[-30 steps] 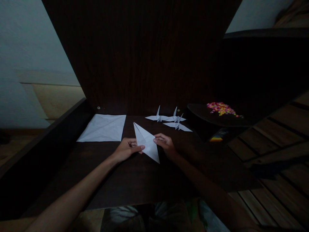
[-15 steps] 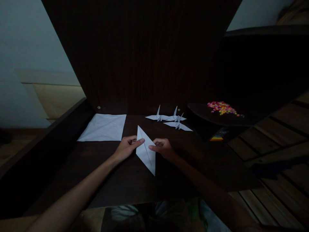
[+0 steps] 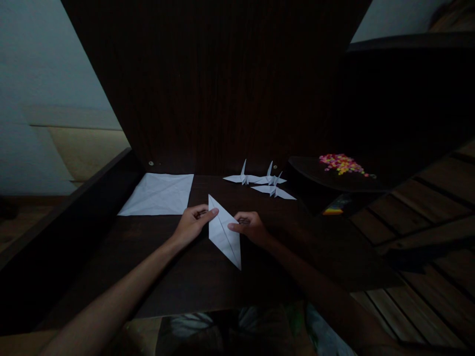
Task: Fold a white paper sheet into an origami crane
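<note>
Between my two hands is a white folded paper [image 3: 225, 238], diamond-shaped with a long crease down its middle, tilted with its lower tip to the right. My left hand [image 3: 193, 221] pinches its upper left edge, thumb on the front face. On the opposite edge my right hand [image 3: 250, 227] grips it the same way, fingers curled behind. Beyond them three white paper cranes [image 3: 273, 191] stand close together with wings spread. To the left, a creased white paper sheet [image 3: 159, 194] lies flat.
A dark wooden tabletop [image 3: 178, 287] has a raised side board [image 3: 67, 222] on the left and a tall dark back panel [image 3: 222, 89]. At right, a curved shelf [image 3: 308, 173] bears a pile of small colourful pieces [image 3: 343, 164]. Wooden slats [image 3: 426, 212] lie beyond.
The folded paper has turned slightly, its upper tip shifting left and its lower tip right. My left hand has moved a little left with it; both hands keep their hold.
</note>
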A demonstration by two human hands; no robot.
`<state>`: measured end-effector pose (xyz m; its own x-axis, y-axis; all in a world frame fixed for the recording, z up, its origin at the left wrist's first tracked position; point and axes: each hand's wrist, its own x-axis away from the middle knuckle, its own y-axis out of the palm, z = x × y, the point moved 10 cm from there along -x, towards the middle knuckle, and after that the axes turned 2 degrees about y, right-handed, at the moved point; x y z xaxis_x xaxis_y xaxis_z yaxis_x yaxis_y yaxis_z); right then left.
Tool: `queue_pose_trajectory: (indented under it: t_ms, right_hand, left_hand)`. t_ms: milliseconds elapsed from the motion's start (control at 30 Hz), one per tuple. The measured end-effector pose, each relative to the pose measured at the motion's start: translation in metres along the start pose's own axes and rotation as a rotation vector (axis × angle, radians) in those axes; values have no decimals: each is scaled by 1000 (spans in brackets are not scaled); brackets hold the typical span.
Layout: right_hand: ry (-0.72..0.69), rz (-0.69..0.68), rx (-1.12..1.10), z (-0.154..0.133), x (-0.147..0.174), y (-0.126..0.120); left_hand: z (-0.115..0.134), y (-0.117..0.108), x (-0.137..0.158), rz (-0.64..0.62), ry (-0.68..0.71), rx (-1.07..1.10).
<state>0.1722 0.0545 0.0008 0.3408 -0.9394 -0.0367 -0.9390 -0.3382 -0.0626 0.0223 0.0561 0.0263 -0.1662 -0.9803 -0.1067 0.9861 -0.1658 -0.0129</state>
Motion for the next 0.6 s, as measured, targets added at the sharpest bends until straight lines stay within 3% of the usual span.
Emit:
queue_pose_trajectory:
  t_ms: [133, 267, 600]
  right_hand:
    - [13, -14, 1, 0, 1, 3]
    - [22, -21, 18, 0, 2, 5]
    - [22, -23, 19, -1, 2, 5]
  left_hand:
    - [7, -20, -2, 175, 78, -25]
    - [7, -32, -2, 273, 93, -37]
    - [12, -35, 0, 297, 146, -48]
